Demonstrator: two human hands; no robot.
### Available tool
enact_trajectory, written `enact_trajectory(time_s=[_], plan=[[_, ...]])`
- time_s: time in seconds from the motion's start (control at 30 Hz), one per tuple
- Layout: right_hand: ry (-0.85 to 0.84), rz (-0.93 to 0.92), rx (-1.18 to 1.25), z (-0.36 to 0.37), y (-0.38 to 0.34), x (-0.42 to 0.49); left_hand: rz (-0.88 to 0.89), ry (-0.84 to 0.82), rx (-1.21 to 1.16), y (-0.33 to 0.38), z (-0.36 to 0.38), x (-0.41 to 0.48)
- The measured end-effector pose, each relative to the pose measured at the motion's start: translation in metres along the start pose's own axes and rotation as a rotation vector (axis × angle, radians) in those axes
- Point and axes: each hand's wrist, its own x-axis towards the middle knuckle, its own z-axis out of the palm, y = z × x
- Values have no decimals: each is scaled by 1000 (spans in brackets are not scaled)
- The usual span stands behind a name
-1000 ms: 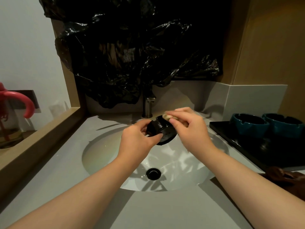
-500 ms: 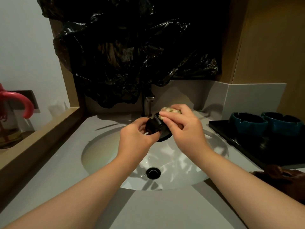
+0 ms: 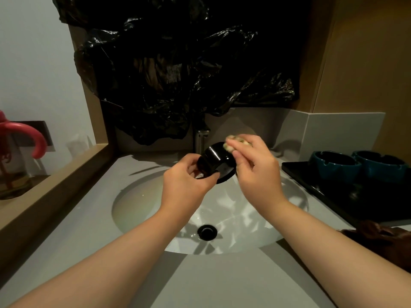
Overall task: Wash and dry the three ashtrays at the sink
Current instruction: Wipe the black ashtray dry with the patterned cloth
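Left grip [image 3: 186, 183] holds the black ashtray [image 3: 213, 163], fingers and thumb curled round its wall. It is tilted on its side above the back of the sink [image 3: 133, 196], just in front of the tap [image 3: 201, 141]. Right grip [image 3: 255, 170] pinches a pale scrubber [image 3: 231, 141] against the ashtray's upper rim. Inner teal ashtray [image 3: 335, 165] and outer teal ashtray [image 3: 380, 165] stand upright, side by side on the black tray [image 3: 322, 192] at the desk's [image 3: 200, 281] right edge, well apart from both grips. A brown cloth [image 3: 378, 236] lies at the tray's near edge.
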Motion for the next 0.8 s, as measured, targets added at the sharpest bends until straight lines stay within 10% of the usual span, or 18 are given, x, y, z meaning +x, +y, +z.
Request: enact_trajectory(time_s=[0.2, 0.37, 0.57, 0.8], plan=[[-118, 741, 175, -24, 29, 17, -161, -83, -124, -5, -7, 9], [-476, 563, -43, -38, 23, 24, -234, -140, -226, -9, -5, 11], [-523, 391, -148, -39, 12, 25, -241, -347, -47, -16, -5, 9], [-635, 179, -429, -31, 10, 18, 224, -247, 514, -8, -2, 2]])
